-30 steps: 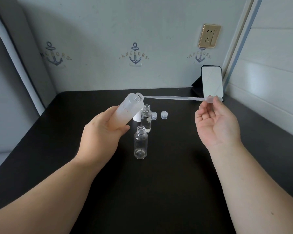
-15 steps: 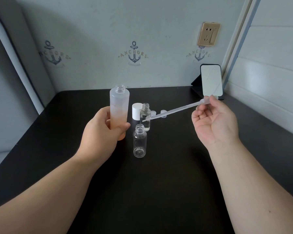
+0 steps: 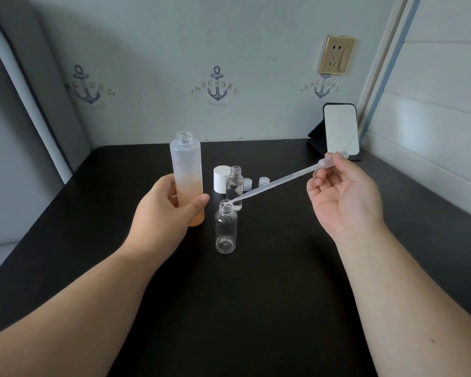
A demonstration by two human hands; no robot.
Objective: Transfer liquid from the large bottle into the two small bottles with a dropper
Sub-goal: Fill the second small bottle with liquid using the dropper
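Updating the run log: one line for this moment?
left hand holds large bottle upright | right hand pinches dropper | tip at near small bottle mouth

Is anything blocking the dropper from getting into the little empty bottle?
Nothing visible blocks it. The dropper tip is right at the open mouth of the near small bottle, which has no cap on. The right hand pinches the dropper's bulb.

Centre frame, the near small bottle (image 3: 225, 229) stands on the bench (image 3: 256, 308), the far small bottle (image 3: 234, 188) just behind it. Left of both, the large bottle (image 3: 186, 175) sits upright in the left hand (image 3: 163, 213). The dropper (image 3: 283, 179) slants from the right hand (image 3: 343, 197) down-left, its tip at the near bottle's mouth. Behind: a big cap (image 3: 221, 178), then two small caps (image 3: 255, 183) to its right. A phone (image 3: 340, 130) leans upper right.
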